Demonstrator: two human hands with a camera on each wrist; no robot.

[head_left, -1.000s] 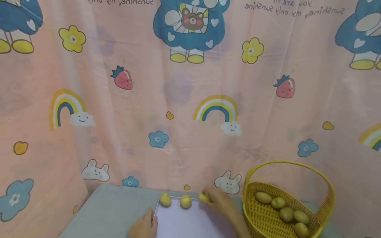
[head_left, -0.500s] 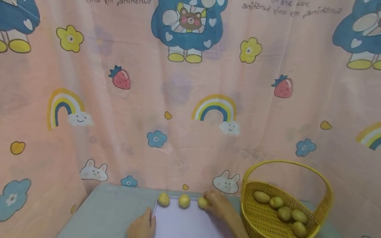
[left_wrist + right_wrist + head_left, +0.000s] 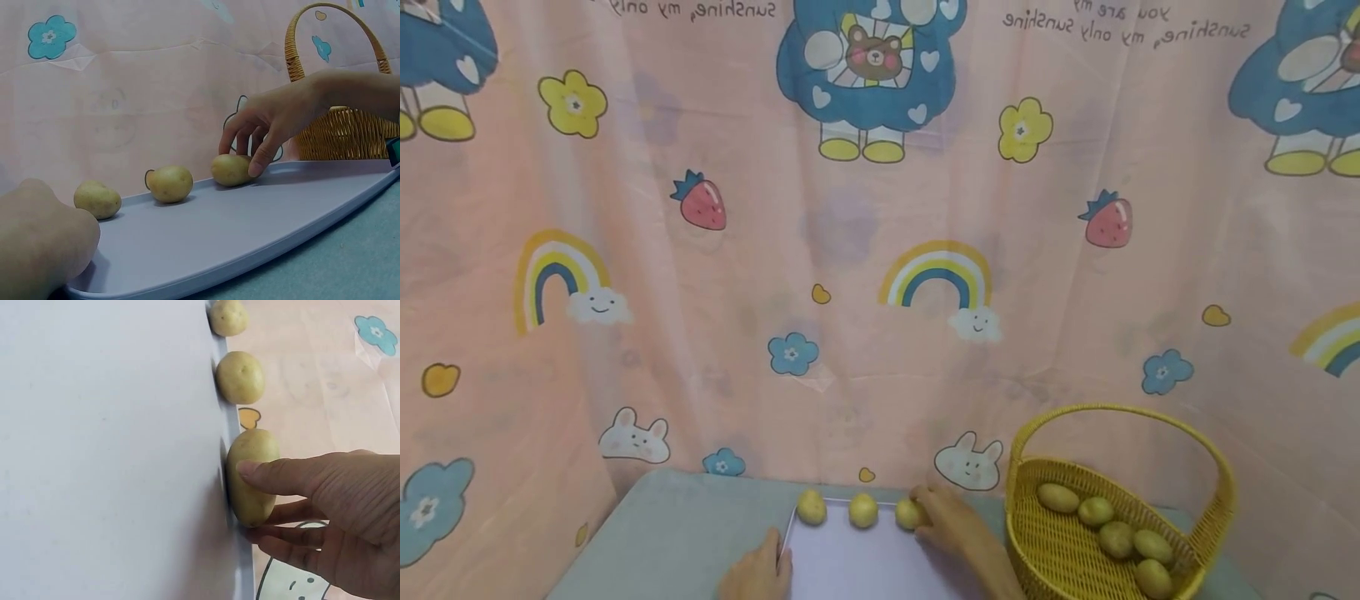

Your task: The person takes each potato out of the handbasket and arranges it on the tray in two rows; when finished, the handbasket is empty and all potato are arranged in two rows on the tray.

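Pale lilac, a shallow tray [image 3: 865, 571] lies on the grey-green desk [image 3: 692, 525], its near side cut off in the head view. At the tray's left edge is the left hand [image 3: 756, 571]; its fingers are mostly hidden, so I cannot tell whether they grip the rim. To the tray's right stands a yellow wicker basket [image 3: 1043, 550] with a tall handle, five potatoes [image 3: 1116, 540] inside. Along the tray's far edge sit three more potatoes, well spaced: the left potato [image 3: 811, 507] by the far left corner, the middle potato [image 3: 863, 510], then the right potato [image 3: 253, 450]. The right hand [image 3: 951, 525] pinches this last one, thumb on one side, fingers around the other. Beyond the desk's far edge hangs a pink curtain [image 3: 857, 400] printed with rainbows, flowers and strawberries.
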